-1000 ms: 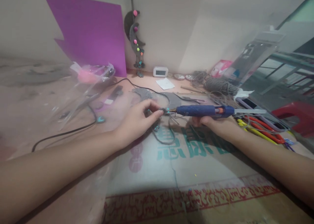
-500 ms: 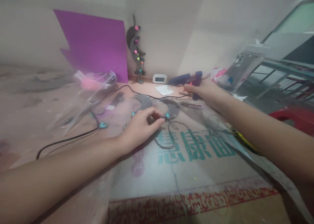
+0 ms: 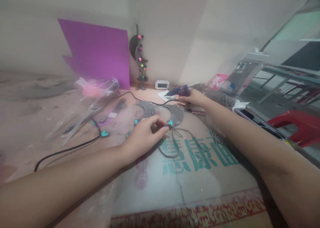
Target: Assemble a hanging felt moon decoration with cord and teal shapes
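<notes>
My left hand (image 3: 147, 133) is closed in a pinch at the lower end of a grey crescent (image 3: 177, 113), on grey yarn (image 3: 172, 154) that loops out over the printed board. A small turquoise piece (image 3: 170, 122) sits right by the fingertips. A second grey crescent (image 3: 147, 108) lies just behind this hand, partly covered by it. Wrapped round a blue hot glue gun (image 3: 178, 91) is my right hand (image 3: 196, 98). The gun's nozzle points left, over a white paper scrap (image 3: 163, 95), and a small red light glows on its body.
A black cord (image 3: 72, 149) crosses the left side near a turquoise-topped piece (image 3: 105, 133). Purple card (image 3: 100, 54) and a hanging crescent string (image 3: 138, 54) stand at the wall beside a small white clock (image 3: 162, 84). Scissors (image 3: 195, 111), a yarn ball (image 3: 222, 99) and a red stool (image 3: 295, 126) are rightward.
My right hand has brought the glue gun left and lower, nearer the paper scrap. My left hand keeps its pinch at the crescent. The view has tilted slightly upward.
</notes>
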`<state>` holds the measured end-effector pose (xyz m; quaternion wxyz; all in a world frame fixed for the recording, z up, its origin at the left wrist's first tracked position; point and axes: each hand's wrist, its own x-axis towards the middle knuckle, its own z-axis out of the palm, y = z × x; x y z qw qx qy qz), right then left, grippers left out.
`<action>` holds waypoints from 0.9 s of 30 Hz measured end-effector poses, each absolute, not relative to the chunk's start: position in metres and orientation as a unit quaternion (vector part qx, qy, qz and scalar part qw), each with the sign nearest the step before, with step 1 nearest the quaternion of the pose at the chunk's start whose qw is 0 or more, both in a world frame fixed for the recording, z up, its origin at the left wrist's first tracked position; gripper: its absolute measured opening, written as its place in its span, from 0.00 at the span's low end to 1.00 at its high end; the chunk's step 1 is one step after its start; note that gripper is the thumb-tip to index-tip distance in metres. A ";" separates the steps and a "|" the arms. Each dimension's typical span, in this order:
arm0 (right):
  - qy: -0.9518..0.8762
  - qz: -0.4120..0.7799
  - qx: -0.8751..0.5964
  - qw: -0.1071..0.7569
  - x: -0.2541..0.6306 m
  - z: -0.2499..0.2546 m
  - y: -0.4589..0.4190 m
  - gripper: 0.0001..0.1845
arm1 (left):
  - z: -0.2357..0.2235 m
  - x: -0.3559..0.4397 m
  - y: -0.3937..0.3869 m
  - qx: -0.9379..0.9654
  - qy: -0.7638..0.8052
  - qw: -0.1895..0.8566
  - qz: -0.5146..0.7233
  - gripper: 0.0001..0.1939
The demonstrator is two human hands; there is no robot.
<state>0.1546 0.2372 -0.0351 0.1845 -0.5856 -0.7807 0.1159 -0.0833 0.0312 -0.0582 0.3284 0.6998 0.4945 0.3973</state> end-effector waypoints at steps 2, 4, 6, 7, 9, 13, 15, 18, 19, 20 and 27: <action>-0.772 0.094 -0.602 0.184 0.165 -0.029 0.229 0.22 | -0.060 -0.084 0.031 0.690 0.493 0.346 0.402 0.08; -0.763 0.055 -0.615 0.194 0.174 -0.023 0.213 0.21 | -0.061 -0.084 0.032 0.685 0.491 0.353 0.407 0.09; -0.773 0.017 -0.603 0.199 0.178 -0.017 0.191 0.14 | -0.062 -0.085 0.033 0.686 0.488 0.350 0.411 0.09; -0.787 0.010 -0.584 0.197 0.178 -0.014 0.177 0.11 | -0.062 -0.085 0.033 0.687 0.487 0.347 0.414 0.09; -0.825 0.034 -0.530 0.192 0.175 -0.011 0.150 0.10 | -0.063 -0.085 0.034 0.685 0.486 0.341 0.422 0.09; -0.926 0.023 -0.338 0.163 0.166 -0.016 0.107 0.10 | -0.064 -0.085 0.036 0.672 0.488 0.344 0.438 0.09; -0.963 -0.017 -0.234 0.132 0.165 -0.021 0.096 0.13 | -0.064 -0.084 0.036 0.665 0.488 0.351 0.443 0.08; -0.981 -0.024 -0.168 0.091 0.163 -0.027 0.089 0.17 | -0.063 -0.083 0.036 0.664 0.485 0.353 0.446 0.07; -0.982 -0.017 -0.170 0.086 0.162 -0.030 0.089 0.16 | -0.062 -0.083 0.036 0.667 0.482 0.352 0.445 0.07; -0.981 -0.007 -0.176 0.084 0.161 -0.034 0.089 0.15 | -0.062 -0.083 0.036 0.671 0.480 0.350 0.443 0.07; -0.941 0.087 -0.239 0.224 0.153 -0.052 0.091 0.08 | -0.065 -0.086 0.034 0.682 0.465 0.361 0.434 0.09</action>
